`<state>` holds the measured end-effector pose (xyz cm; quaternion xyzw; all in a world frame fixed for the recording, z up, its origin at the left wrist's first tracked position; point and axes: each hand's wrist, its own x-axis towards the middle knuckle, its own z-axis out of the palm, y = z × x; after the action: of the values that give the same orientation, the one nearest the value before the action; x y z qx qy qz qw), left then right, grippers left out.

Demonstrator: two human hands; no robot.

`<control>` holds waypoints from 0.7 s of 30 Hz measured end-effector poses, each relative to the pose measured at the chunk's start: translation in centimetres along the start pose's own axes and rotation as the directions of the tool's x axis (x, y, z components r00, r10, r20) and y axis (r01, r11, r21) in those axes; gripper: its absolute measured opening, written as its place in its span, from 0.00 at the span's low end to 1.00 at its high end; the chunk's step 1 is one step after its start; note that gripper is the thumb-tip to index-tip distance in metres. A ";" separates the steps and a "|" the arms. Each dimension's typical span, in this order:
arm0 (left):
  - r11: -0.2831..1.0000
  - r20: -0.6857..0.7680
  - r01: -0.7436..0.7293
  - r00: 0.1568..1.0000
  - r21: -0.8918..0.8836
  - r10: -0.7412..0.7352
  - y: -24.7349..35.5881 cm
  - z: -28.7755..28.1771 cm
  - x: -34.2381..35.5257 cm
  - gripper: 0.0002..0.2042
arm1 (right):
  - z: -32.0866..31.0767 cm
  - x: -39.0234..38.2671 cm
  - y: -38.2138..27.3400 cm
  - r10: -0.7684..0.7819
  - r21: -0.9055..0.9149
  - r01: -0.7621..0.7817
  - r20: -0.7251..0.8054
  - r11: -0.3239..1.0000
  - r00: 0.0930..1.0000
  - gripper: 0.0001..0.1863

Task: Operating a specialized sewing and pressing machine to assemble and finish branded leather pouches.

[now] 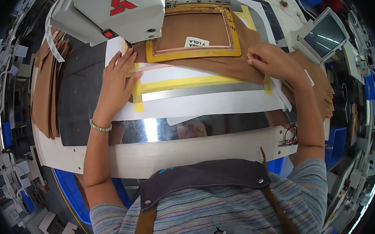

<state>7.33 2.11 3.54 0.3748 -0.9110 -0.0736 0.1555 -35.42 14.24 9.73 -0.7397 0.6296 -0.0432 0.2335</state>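
Note:
Fingers stretched out, my left hand (117,79) lies at the left edge of the work area, its fingertips beside the sewing machine head (121,10). My right hand (267,61) is closed, with thumb and fingers pinching the right edge of a brown fabric piece (248,36). A yellow rectangular clamp frame (235,44) rests on top of that fabric. Inside the frame, near its front side, a small white label (196,42) lies on the brown cloth. Beneath is a white sheet (215,99) with strips of yellow tape (190,83).
A stack of brown fabric pieces (47,94) stands at the left, and another brown stack (322,89) at the right. A control screen (325,36) is at the back right. The shiny metal plate (226,126) runs along the front of the pale table (193,155).

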 end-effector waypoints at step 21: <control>0.175 0.385 0.527 0.774 -0.831 -0.502 1.2 -4.9 -9.4 0.29 | 5.1 -10.9 -8.6 -0.262 -0.208 0.204 -0.313 0.957 0.913 0.10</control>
<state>14.46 9.54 6.28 0.5072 -0.5339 -0.6116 0.2891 -27.97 26.95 11.12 -0.8085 0.5686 -0.1428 0.0511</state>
